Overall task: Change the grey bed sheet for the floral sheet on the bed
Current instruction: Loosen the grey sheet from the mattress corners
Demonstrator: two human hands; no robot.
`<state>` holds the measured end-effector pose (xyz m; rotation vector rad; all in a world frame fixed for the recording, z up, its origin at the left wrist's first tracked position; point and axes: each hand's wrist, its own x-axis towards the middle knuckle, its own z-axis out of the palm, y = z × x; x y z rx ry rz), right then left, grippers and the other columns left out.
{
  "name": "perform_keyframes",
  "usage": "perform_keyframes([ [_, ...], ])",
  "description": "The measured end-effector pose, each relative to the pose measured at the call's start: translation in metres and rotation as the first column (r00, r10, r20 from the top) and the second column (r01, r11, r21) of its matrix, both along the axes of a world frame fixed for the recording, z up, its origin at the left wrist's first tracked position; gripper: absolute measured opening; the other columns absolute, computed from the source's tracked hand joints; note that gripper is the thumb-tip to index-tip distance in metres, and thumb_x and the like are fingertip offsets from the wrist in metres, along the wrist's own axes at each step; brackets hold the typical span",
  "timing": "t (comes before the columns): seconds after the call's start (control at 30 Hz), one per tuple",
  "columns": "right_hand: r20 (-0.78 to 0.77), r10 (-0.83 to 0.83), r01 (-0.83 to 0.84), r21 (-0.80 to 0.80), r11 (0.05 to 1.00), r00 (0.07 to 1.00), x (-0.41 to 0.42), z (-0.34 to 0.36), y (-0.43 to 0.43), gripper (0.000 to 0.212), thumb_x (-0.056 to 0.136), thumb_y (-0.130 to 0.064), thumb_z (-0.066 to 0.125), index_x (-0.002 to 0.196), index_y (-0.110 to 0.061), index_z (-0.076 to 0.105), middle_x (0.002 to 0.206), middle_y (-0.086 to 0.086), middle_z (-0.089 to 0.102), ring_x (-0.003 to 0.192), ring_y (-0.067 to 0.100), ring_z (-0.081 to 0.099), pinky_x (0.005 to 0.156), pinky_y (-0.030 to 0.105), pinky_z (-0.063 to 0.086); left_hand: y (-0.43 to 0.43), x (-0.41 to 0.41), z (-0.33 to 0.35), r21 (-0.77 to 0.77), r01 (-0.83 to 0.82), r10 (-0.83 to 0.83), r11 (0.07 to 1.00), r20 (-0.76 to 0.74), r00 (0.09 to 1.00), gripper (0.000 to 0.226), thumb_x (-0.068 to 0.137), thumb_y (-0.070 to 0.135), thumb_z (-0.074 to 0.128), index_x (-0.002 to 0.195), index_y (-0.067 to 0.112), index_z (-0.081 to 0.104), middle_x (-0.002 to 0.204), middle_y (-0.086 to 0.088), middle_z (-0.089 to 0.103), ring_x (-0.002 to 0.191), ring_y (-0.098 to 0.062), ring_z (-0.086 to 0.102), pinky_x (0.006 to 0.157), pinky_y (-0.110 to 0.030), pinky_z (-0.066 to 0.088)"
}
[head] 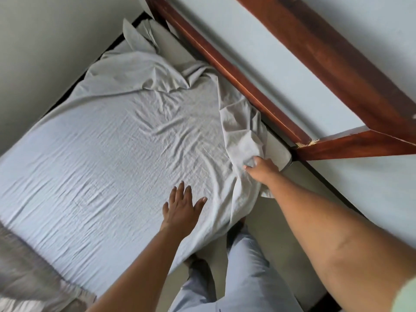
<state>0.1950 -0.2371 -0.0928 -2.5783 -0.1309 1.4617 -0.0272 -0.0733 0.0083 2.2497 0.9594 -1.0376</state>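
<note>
The grey sheet (108, 154) lies over most of the bed, creased and wrinkled. Along the far edge it is pulled loose and heaped in folds, and a strip of the mattress (173, 48) shows there, beside the wooden frame (247, 86).

The left hand (182, 206) lies palm down on the sheet near the person's edge of the bed. Its fingers are straight and spread, the thumb is splayed out to the right, and it grasps nothing. The left forearm runs up from the bottom of the view, fairly straight, to the wrist.

The right hand (262, 170) reaches further out to the bed's corner, where the two beams of the frame meet. Its fingers are curled round a bunch of the sheet, and the thumb presses on the cloth from the near side. From this grip the sheet rises in a ridge of folds along the frame, and a loose flap hangs below the wrist. The bare mattress corner shows just past the knuckles. The right arm is stretched long, crossing from the lower right corner of the view.

Between the arms stand the person's legs in pale blue trousers (243, 278), close against the bed. A darker grey cloth (27, 266) lies bunched at the lower left.
</note>
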Motion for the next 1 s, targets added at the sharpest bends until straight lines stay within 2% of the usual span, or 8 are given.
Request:
perform_keyframes([
  [0.1, -0.047, -0.098, 0.103, 0.094, 0.990, 0.994, 0.005, -0.006, 0.002, 0.062, 0.098, -0.047, 0.060, 0.146, -0.010, 0.051, 0.146, 0.013, 0.054, 0.131, 0.033, 0.054, 0.101, 0.034, 0.045, -0.008, -0.002, -0.002, -0.021, -0.008, 0.007, 1.000, -0.016, 1.000, 0.080, 0.097, 0.070, 0.017, 0.160, 0.020, 0.011, 0.168, 0.004, -0.011, 0.155, -0.018, -0.012, 0.124, -0.052, 0.008],
  [0.23, -0.013, -0.341, 0.336, 0.211, 0.918, 0.940, -0.007, 0.001, 0.017, 0.020, 0.093, -0.026, 0.070, 0.107, -0.013, 0.075, 0.105, 0.005, 0.074, 0.104, 0.026, 0.068, 0.080, 0.024, 0.045, -0.010, -0.007, 0.002, -0.042, -0.080, 0.080, 0.996, -0.005, 0.997, 0.079, 0.098, 0.069, 0.019, 0.160, 0.020, 0.013, 0.169, 0.004, -0.007, 0.155, -0.019, -0.008, 0.125, -0.050, 0.009],
  [0.4, -0.150, -0.412, 0.438, 0.314, 0.842, 0.899, -0.052, 0.049, 0.059, 0.021, 0.088, -0.029, 0.064, 0.106, -0.017, 0.064, 0.095, 0.004, 0.068, 0.083, 0.019, 0.062, 0.079, 0.028, 0.048, 0.000, -0.009, 0.012, -0.147, -0.348, 0.364, 0.926, 0.104, 0.926, 0.069, 0.100, 0.063, 0.029, 0.152, 0.018, 0.036, 0.158, -0.004, 0.036, 0.144, -0.025, 0.034, 0.117, -0.045, 0.032],
  [0.47, -0.251, -0.288, 0.367, 0.381, 0.849, 0.924, -0.080, 0.072, 0.074, 0.024, 0.093, -0.025, 0.057, 0.113, -0.013, 0.065, 0.102, 0.005, 0.069, 0.091, 0.020, 0.062, 0.081, 0.030, 0.048, 0.004, -0.007, 0.020, -0.253, -0.505, 0.544, 0.826, 0.120, 0.830, 0.062, 0.099, 0.065, 0.031, 0.137, 0.020, 0.050, 0.133, -0.003, 0.059, 0.121, -0.023, 0.055, 0.104, -0.041, 0.043],
  [0.6, -0.408, 0.043, 0.211, 0.557, 0.803, 0.912, -0.146, 0.122, 0.096, 0.021, 0.096, -0.025, 0.058, 0.112, -0.018, 0.069, 0.100, 0.000, 0.074, 0.094, 0.012, 0.066, 0.084, 0.025, 0.052, 0.019, -0.007, 0.040, -0.470, -0.725, 0.847, 0.503, 0.103, 0.521, 0.047, 0.099, 0.061, 0.043, 0.109, 0.018, 0.058, 0.104, -0.003, 0.065, 0.099, -0.019, 0.062, 0.092, -0.039, 0.049],
  [0.73, -0.436, 0.148, 0.174, 0.615, 0.769, 0.888, -0.202, 0.157, 0.110, 0.022, 0.097, -0.016, 0.059, 0.112, -0.006, 0.071, 0.097, 0.009, 0.071, 0.087, 0.009, 0.057, 0.079, 0.025, 0.046, 0.050, -0.043, 0.056, -0.371, -0.809, 0.890, 0.456, 0.219, 0.401, 0.026, 0.100, 0.032, 0.057, 0.100, 0.006, 0.058, 0.097, -0.014, 0.066, 0.085, -0.026, 0.064, 0.077, -0.040, 0.055],
  [0.87, -0.335, 0.029, 0.181, 0.579, 0.795, 0.942, -0.234, 0.173, 0.123, 0.021, 0.097, -0.015, 0.056, 0.098, -0.025, 0.074, 0.093, -0.005, 0.072, 0.085, 0.007, 0.064, 0.079, 0.022, 0.048, 0.074, -0.100, 0.080, -0.433, -0.841, 0.935, 0.324, 0.285, 0.214, 0.024, 0.102, 0.022, 0.051, 0.093, 0.002, 0.062, 0.093, -0.019, 0.069, 0.091, -0.037, 0.067, 0.082, -0.046, 0.054],
  [1.0, -0.255, -0.204, 0.311, 0.514, 0.799, 0.945, -0.262, 0.181, 0.153, 0.019, 0.097, -0.041, 0.062, 0.105, -0.026, 0.069, 0.107, -0.003, 0.072, 0.106, 0.017, 0.068, 0.096, 0.034, 0.055, 0.091, -0.152, 0.114, -0.580, -0.775, 0.961, 0.250, 0.247, 0.125, 0.036, 0.104, 0.036, 0.052, 0.097, 0.006, 0.071, 0.091, -0.014, 0.076, 0.092, -0.032, 0.072, 0.087, -0.044, 0.058],
])
